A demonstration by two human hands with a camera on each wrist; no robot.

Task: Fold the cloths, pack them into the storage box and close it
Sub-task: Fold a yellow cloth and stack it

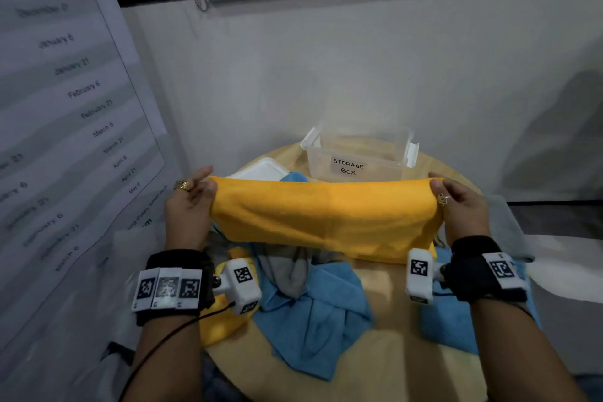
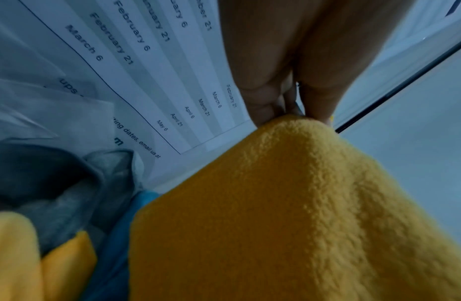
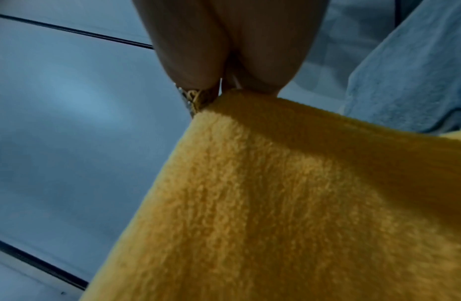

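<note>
Yellow cloth stretched taut above surface, left hand and right hand each pinching a top corner, storage box open behind. Probably half-folded already; keep edges level, lower evenly.

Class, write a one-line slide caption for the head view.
Both hands, left hand and right hand, stretch a yellow cloth before the open storage box.

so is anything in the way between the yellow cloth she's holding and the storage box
Nothing visible blocks it. The yellow cloth hangs stretched between the left hand and right hand, just in front of the storage box. The box is open and looks empty, with its white lid lying off to its left.
</note>
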